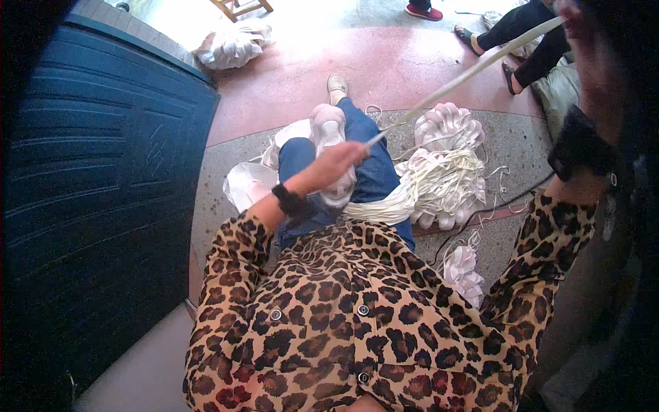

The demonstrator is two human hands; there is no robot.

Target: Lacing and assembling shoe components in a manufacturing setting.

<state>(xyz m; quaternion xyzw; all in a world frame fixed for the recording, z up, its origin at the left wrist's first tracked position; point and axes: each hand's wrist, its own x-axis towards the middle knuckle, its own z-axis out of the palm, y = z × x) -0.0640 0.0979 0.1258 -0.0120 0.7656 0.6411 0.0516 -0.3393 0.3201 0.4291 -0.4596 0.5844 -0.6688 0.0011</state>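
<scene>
What looks like a pale shoe upper (329,127) rests upright across my lap. Over its lower part is my left hand (340,163), its fingers closed round a white shoelace (467,74). That lace runs taut up to the right, where my raised right hand (582,38) pinches its far end near the picture's dark rim. My right fingers are partly in shadow. A thick hank of white laces (388,206) lies over my right thigh and spills toward the floor. My left hand hides part of the upper.
Bundles of pale uppers (449,127) lie on the floor to my right, with a smaller bundle (463,271) nearer. More white pieces (247,185) lie to my left. A dark blue door (117,178) stands at left. Beyond are a white bundle (233,44) and another person's legs (511,34).
</scene>
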